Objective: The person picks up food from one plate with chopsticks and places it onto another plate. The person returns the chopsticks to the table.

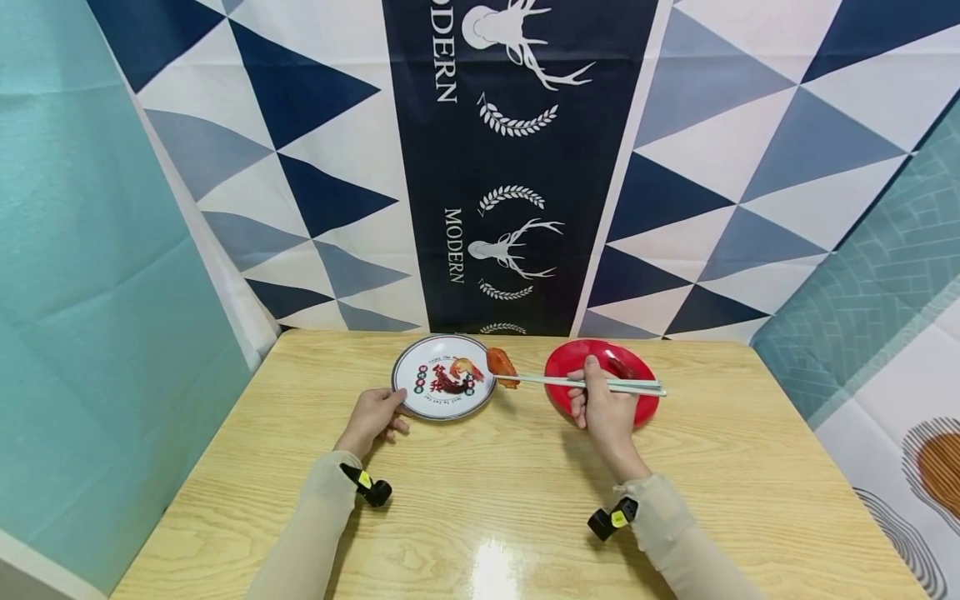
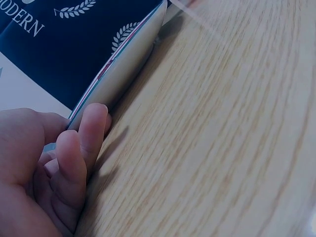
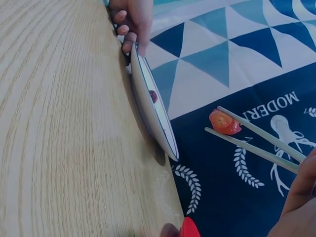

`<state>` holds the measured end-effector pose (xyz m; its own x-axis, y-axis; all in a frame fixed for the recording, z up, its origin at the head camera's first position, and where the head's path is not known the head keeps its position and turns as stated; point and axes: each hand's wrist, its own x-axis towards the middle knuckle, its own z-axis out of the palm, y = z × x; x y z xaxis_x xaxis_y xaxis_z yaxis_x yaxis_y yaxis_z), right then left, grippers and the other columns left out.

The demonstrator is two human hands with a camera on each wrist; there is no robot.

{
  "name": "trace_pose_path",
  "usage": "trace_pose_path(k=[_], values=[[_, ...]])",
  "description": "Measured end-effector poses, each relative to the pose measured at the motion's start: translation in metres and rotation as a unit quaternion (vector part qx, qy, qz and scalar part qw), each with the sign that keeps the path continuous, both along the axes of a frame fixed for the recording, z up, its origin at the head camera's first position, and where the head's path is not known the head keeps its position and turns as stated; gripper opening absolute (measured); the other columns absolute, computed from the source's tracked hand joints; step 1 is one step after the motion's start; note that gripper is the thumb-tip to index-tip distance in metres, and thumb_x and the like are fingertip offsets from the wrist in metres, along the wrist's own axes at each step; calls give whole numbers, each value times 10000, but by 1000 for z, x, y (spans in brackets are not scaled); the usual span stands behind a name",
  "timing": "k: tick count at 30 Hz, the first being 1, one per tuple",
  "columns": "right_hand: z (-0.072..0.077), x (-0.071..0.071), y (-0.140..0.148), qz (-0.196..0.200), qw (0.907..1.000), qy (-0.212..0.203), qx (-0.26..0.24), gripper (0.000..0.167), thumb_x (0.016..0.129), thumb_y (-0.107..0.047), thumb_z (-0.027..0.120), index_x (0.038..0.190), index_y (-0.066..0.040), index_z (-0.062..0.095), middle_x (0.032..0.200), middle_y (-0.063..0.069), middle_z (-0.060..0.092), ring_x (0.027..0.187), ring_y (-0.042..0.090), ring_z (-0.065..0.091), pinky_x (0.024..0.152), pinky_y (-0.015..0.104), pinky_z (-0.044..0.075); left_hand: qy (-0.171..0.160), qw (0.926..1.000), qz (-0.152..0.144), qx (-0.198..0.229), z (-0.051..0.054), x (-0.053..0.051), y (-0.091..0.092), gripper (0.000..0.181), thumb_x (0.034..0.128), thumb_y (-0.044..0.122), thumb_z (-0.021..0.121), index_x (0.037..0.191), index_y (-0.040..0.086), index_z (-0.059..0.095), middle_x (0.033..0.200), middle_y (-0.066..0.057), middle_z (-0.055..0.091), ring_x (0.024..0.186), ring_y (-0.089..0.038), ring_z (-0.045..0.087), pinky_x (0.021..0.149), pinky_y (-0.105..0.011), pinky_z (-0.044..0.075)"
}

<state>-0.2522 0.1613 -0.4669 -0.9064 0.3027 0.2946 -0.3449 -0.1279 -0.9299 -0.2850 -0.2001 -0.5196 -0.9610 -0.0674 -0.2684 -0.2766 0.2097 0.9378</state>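
My left hand [image 1: 375, 417] grips the left rim of a white plate [image 1: 442, 408], thumb on top and fingers beneath; the left wrist view shows this hand [image 2: 59, 163] at the edge of the plate [image 2: 123, 69]. A shrimp-like piece [image 1: 467, 369] and a dark red piece or print show on the plate. My right hand [image 1: 609, 417] holds pale chopsticks [image 1: 547, 380], whose tips pinch an orange-red food piece [image 1: 501, 367] just beyond the plate's right edge. In the right wrist view the piece [image 3: 224, 122] hangs between the chopstick tips.
Under my right hand lies a red plate [image 1: 558, 363] with a dark red piece [image 1: 619, 367] on it. Both plates are near the back edge of the wooden table [image 1: 465, 492]. A patterned cloth [image 1: 517, 167] hangs right behind.
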Motion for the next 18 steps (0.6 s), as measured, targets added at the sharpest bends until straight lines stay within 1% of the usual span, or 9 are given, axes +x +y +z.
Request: trace_pose_path(k=[8, 12, 18], values=[[1, -1, -3, 42, 9998, -128, -131, 485, 1064, -304, 583, 952, 157, 683, 589, 39, 637, 366, 126, 525, 308, 225, 412, 20, 10000, 39, -59, -1, 0, -2, 353, 1082, 297, 537, 1085, -19, 694, 743, -79, 713, 528, -101, 640, 453, -219, 492], [0, -1, -4, 102, 9997, -216, -97, 483, 1072, -303, 564, 953, 150, 684, 586, 50, 633, 367, 119, 526, 308, 226, 414, 8, 10000, 28, -60, -1, 1, -2, 353, 1082, 298, 537, 1091, -18, 694, 751, -87, 717, 532, -101, 642, 454, -219, 492], [-1, -2, -5, 146, 9988, -472, -8, 461, 1086, -270, 534, 971, 151, 681, 596, 67, 638, 376, 105, 531, 315, 219, 422, 9, 10000, 13, -57, -3, 0, -2, 361, 1083, 306, 536, 1130, -18, 690, 792, -87, 725, 539, -97, 645, 457, -216, 492]])
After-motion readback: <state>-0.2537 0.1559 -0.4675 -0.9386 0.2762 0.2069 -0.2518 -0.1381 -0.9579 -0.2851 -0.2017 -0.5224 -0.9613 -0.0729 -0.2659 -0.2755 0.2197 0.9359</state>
